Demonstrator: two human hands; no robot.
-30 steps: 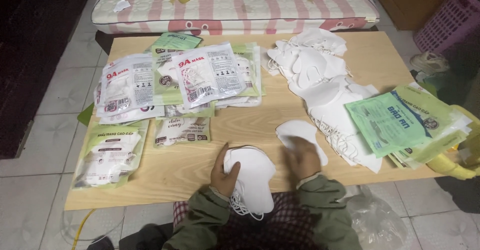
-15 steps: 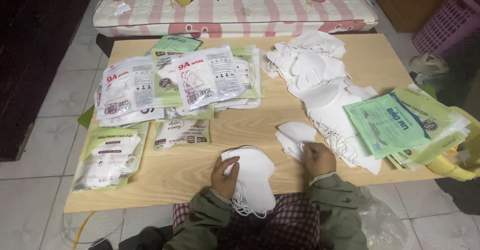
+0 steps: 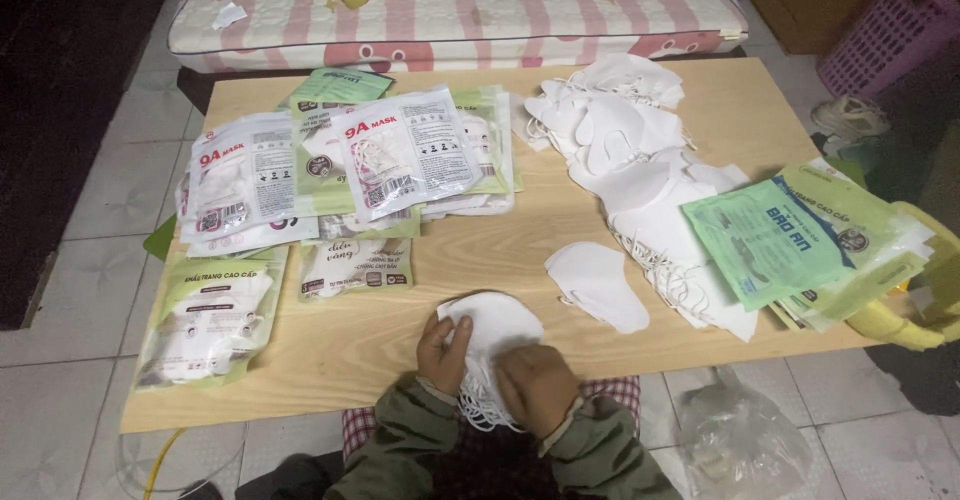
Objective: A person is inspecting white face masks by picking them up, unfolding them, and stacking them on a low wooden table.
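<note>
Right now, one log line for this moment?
left hand: holds mask stack | right hand: on stack | loose mask: on table

Both hands sit close together near the body, forearms in green sleeves angling inward from below. The left hand (image 3: 443, 352) has its fingers curled and the thumb pressed forward in a pinch. The right hand (image 3: 537, 388) lies knuckles-up, fingers bent and closed, just beside the left.

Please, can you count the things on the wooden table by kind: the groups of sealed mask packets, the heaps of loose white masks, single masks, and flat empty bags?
Groups of sealed mask packets: 1
Heaps of loose white masks: 1
Single white mask lying alone: 1
Stacks of masks held by both hands: 1
Piles of flat green bags: 1
Total: 5
</note>
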